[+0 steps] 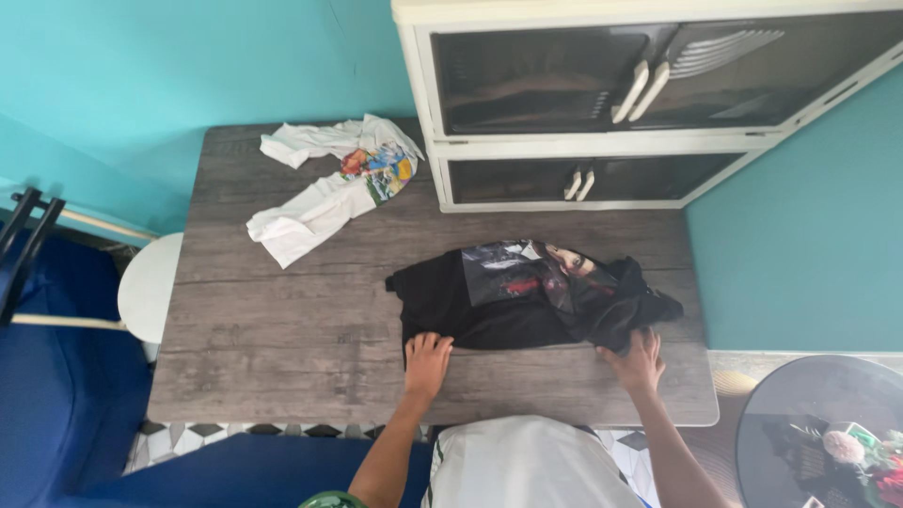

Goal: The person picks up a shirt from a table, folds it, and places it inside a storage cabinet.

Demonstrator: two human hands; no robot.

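Hands rest on the near edge of a black shirt [513, 301] that lies crumpled across the lower middle of the frame, on a grey wood-grain surface [282, 329]. The left hand [427, 362] lies flat, palm down, on the shirt's lower left corner, fingers [425, 342] together and stretched toward the top of the frame, pinning the cloth without gripping it. The right hand [640, 362] sits at the shirt's lower right, where the cloth bunches up; its fingers are slightly spread and touch the bunched fabric, but I cannot tell whether they pinch it or only press on it. The shirt shows a printed picture in red, white and dark tones on its upper part, and its right end is gathered in folds near the surface's right edge.

In the upper left part of the surface, well apart from the black shirt, lies a white shirt [324, 183], loosely twisted, with a colourful print facing up. A cream cabinet [611, 141] with dark glass doors stands on the surface's far right corner, in the upper right of the frame. A white stool [146, 287] stands just beside the surface's left edge. A round dark table [809, 414] with flowers fills the lower right corner. The walls are turquoise.
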